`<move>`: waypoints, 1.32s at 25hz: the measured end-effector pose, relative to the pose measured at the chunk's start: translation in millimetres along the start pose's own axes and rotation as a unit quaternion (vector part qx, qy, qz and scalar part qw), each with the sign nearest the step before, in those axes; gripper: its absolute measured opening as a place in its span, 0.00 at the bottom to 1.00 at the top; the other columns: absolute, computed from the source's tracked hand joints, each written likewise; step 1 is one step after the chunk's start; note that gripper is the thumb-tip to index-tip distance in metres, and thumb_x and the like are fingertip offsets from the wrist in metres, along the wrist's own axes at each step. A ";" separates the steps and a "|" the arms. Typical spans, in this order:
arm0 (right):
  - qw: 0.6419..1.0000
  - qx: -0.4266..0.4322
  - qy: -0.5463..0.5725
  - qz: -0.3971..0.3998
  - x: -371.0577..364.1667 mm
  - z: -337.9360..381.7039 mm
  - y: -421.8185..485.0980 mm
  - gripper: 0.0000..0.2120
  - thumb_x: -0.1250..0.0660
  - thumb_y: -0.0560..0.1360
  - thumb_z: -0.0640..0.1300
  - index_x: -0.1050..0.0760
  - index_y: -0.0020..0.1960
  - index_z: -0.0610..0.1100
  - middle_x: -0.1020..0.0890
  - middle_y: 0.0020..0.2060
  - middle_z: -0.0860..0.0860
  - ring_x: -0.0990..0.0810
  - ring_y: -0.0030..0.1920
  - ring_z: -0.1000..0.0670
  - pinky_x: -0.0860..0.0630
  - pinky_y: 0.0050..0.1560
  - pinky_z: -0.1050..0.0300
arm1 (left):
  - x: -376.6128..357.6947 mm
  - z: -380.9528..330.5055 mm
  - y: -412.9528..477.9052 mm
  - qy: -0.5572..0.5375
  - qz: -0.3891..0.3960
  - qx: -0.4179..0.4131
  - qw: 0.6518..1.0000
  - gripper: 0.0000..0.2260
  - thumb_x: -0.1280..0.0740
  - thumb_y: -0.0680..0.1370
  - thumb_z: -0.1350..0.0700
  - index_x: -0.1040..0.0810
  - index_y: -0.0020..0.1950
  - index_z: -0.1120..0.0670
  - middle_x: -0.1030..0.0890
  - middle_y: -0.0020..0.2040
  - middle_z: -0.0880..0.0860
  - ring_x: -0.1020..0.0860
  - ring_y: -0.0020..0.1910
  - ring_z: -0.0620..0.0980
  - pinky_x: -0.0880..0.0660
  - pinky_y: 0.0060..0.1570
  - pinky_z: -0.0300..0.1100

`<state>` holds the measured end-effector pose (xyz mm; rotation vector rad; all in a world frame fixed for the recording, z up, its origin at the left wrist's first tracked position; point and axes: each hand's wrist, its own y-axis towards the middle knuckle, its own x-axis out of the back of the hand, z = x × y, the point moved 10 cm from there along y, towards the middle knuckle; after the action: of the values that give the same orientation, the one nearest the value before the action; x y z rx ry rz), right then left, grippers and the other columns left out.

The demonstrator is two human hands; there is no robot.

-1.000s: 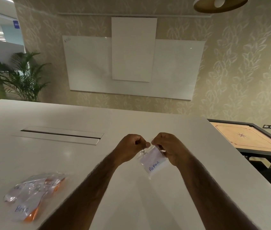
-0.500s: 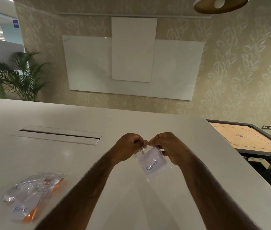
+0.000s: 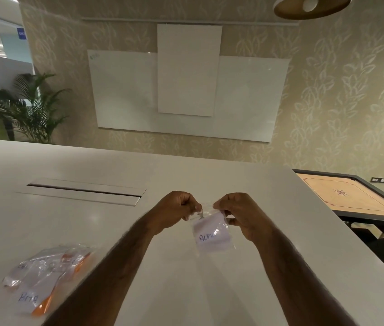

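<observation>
**Both grips on the mouth of a small labelled bag, above the counter**

Nearest us, on the left of the white counter (image 3: pixel 186 290), lies a loose pile of clear plastic bags (image 3: pixel 45 267). One carries a white label with blue handwriting that we cannot read with certainty. Something orange (image 3: pixel 45 304) shows through the plastic; we cannot tell what it is. The pile is well apart from both grips.

Both forearms run up from the lower edge and meet over the middle of the counter. The left grip (image 3: pixel 177 209) is curled tight, thumb and forefinger pinching the top left corner of a small clear zip bag (image 3: pixel 212 234). The right grip (image 3: pixel 240 212) is likewise curled and pinches the top right corner. The bag hangs between and just below the two grips, held clear of the counter and tilted a little. Its white label faces us and reads "ALP", with the rest lost in glare. A small grey bit sits at the bag's upper edge by the left thumb, too small to make out.

Beyond the grips, to the left, a long cable hatch (image 3: pixel 80 191) is set in the counter top. Off the counter's right edge stands a carrom board (image 3: pixel 351 196) in a dark frame.

On the far leaf-patterned wall hangs a wide whiteboard (image 3: pixel 127 90) with a taller white panel (image 3: pixel 188 69) before it. A potted palm (image 3: pixel 28 107) stands at far left, a round ceiling lamp (image 3: pixel 311 5) hangs at top right.
</observation>
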<state>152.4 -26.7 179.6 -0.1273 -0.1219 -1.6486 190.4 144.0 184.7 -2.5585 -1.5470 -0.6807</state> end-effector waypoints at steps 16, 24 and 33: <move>0.965 0.090 -0.229 0.095 -18.8 32.6 1.0 0.05 0.25 0.73 0.43 0.17 0.39 0.43 0.19 0.30 0.56 0.25 0.30 0.60 0.30 0.34 0.65 | -1.3 -22.5 2.9 0.145 -0.013 -0.077 0.986 0.07 0.28 0.78 0.53 0.18 0.41 0.53 0.20 0.33 0.41 0.26 0.32 0.37 0.30 0.35 0.29; 0.957 0.094 -0.256 0.101 -1.7 20.9 0.5 0.04 0.26 0.73 0.43 0.16 0.39 0.47 0.18 0.31 0.54 0.26 0.31 0.60 0.29 0.33 0.65 | 0.3 -11.9 4.4 0.135 0.001 -0.052 0.989 0.08 0.26 0.76 0.52 0.18 0.38 0.52 0.17 0.35 0.48 0.24 0.32 0.42 0.27 0.36 0.35; 0.982 0.100 -0.140 0.081 10.1 17.7 3.9 0.06 0.28 0.74 0.41 0.18 0.38 0.44 0.16 0.41 0.39 0.24 0.36 0.52 0.24 0.41 0.56 | 19.8 4.1 2.3 0.036 -0.013 -0.016 0.999 0.09 0.33 0.80 0.62 0.16 0.41 0.56 0.13 0.42 0.50 0.19 0.36 0.43 0.25 0.39 0.32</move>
<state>155.7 -34.2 198.6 -0.2094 -0.4791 -1.4404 201.4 160.3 189.4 -2.5099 -1.5631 -0.7975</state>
